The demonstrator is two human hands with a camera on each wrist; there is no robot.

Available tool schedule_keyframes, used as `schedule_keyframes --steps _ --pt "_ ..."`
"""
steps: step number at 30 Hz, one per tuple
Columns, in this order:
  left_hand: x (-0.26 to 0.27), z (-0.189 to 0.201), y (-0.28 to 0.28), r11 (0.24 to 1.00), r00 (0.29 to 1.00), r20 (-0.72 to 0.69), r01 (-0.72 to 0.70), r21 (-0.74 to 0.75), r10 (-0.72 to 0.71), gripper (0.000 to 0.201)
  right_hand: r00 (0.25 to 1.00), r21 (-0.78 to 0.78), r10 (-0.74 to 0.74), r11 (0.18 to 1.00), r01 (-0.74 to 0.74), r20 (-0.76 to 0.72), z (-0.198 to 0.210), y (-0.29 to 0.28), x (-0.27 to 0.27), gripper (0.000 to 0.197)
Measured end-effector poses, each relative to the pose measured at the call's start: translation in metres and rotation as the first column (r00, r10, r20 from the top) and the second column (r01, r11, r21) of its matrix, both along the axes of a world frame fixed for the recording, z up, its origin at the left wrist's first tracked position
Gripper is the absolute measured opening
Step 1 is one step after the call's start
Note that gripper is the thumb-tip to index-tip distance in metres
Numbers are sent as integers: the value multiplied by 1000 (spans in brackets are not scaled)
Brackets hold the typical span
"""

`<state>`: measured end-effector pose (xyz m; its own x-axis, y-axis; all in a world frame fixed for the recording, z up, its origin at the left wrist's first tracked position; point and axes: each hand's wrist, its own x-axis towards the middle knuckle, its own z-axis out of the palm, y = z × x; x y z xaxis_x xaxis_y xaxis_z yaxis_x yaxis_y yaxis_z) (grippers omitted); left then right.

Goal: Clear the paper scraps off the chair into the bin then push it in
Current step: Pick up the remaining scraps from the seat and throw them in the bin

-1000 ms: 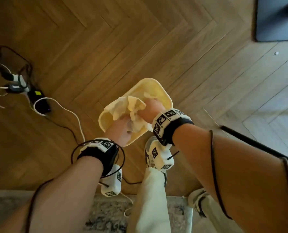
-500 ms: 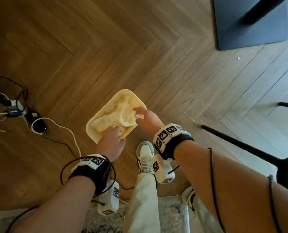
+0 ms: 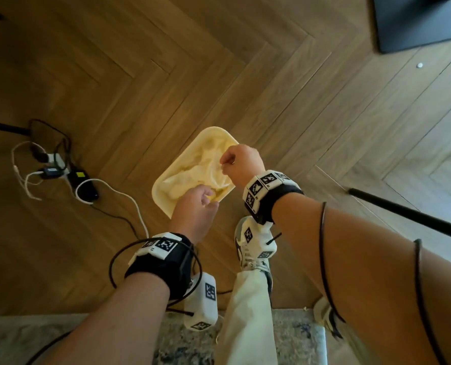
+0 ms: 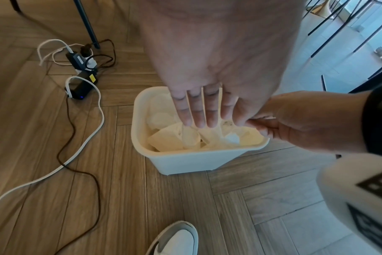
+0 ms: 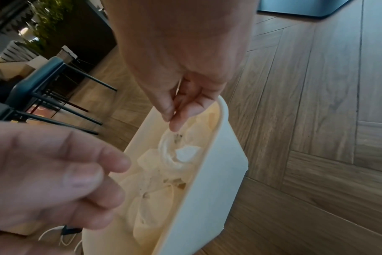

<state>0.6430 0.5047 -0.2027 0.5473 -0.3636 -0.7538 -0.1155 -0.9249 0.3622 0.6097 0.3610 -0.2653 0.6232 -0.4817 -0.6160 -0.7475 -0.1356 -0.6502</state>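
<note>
both hands over the bin [image 3: 163, 204], scraps inside

paper scraps [image 4: 175, 139] lie in the bin on the wood floor. left hand [image 3: 195, 209] flat, fingers straight, empty. right hand [image 3: 241, 163] fingertips pinched together, holding nothing visible.

Black wristbands [image 3: 163, 264] w/ white tags

I saw a cream-yellow bin [image 3: 163, 204] holding pale white paper scraps [image 3: 192, 175] on brown herringbone wood floor [image 3: 245, 75]. A white cable [image 3: 129, 198] and a black one [image 4: 76, 170] lay nearby. My wristbands [image 3: 163, 267] were black with black-and-white checker tags.
</note>
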Motion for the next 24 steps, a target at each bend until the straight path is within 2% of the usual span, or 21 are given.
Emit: schedule_keyframes --steps 3,7,12,15,18,20,22,24 --pt "1 2 6 1000 1000 4 -21 7 21 32 1000 2 22 1000 -22 -20 0 1 0 16" --pt "-5 19 2 999 999 -18 -50 6 50 26 995 60 -90 994 93 -49 33 -8 -31 15" --pt "-38 87 -63 977 982 7 187 -97 -188 18 977 208 -92 969 132 -194 130 -42 -107 19" --pt "-80 135 -143 895 917 40 396 -205 -397 12 952 204 -121 962 183 -280 191 -90 -160 25" --pt "-149 178 -230 749 790 55 599 -285 -611 6 922 61 -300 944 324 -243 246 -153 -227 31" --pt "-208 202 -275 614 674 141 726 -311 -725 8 887 -25 -413 908 417 -205 277 -190 -287 26" --pt "-272 222 -305 458 527 209 836 -303 -824 16 838 -79 -516 856 511 -179 301 -215 -360 23" --pt "-339 232 -322 251 315 222 928 -275 -923 18 755 -129 -634 773 621 -166 316 -227 -445 18"
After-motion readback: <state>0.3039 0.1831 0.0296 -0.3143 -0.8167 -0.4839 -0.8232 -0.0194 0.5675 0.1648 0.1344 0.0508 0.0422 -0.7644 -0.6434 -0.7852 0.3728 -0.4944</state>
